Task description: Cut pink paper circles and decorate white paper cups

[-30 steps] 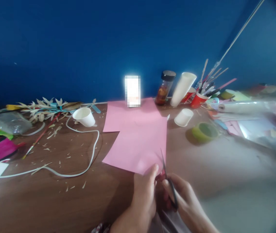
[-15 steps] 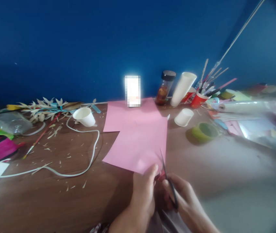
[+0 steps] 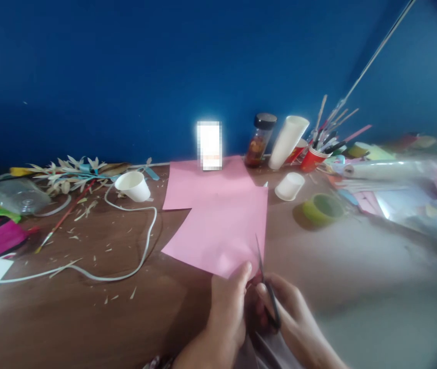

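A sheet of pink paper (image 3: 211, 236) reaches toward me over the wooden table, its near edge raised at my hands. My left hand (image 3: 232, 297) pinches that near edge, thumb on top and fingers underneath. In my right hand (image 3: 285, 297) is a pair of dark-handled scissors (image 3: 271, 305), its blade pointing away from me across the paper's right side. The lower blade is hidden, so how far the scissors are spread cannot be seen. Behind lies a second pink sheet (image 3: 180, 182), partly covered by the first.
A bright phone-like screen, pixelated, stands by the blue wall. White paper cups (image 3: 134, 185), a dark-lidded jar (image 3: 260, 141), a red cup of brushes (image 3: 313, 158) and a green tape roll (image 3: 323, 209) surround the paper. A white cable (image 3: 145, 251) and shavings lie left.
The held pink sheet has shifted slightly, its right corner now a little farther right. Both hands keep their grip in nearly the same place.
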`<state>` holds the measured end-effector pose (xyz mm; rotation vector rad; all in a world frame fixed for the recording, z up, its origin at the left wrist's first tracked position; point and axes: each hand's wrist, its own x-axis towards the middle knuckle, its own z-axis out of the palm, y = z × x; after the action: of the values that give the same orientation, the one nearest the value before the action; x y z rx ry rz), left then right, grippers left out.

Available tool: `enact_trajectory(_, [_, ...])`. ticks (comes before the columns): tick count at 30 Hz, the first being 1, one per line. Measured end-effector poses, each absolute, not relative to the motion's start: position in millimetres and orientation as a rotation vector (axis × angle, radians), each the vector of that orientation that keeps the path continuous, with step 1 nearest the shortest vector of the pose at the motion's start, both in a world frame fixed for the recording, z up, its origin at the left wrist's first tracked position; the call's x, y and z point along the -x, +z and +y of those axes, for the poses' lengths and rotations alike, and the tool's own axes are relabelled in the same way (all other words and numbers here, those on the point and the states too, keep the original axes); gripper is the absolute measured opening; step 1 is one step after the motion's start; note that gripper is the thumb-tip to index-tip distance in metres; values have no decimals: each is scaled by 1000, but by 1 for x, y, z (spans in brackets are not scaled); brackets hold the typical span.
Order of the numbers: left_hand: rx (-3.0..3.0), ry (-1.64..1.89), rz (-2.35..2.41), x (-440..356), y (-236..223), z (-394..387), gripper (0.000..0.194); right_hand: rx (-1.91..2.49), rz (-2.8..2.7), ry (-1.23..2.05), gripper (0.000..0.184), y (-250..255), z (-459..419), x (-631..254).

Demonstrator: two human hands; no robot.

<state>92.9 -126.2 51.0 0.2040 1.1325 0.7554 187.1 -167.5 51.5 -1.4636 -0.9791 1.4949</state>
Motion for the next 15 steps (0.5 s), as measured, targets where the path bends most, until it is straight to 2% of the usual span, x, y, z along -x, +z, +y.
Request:
enact_trajectory(6, [-198,772,1133,-93,51,-126,31,1473,-959,1482,44,49,-168,-187])
enact_trajectory(10, [-143,771,1126,-93,55,-124,28,1479,-990,1468,39,50,-169,-189])
enact_trajectory(15, [-150,815,1103,-92,52,-125,34,1474,-1014,1455,38,51,-168,-190])
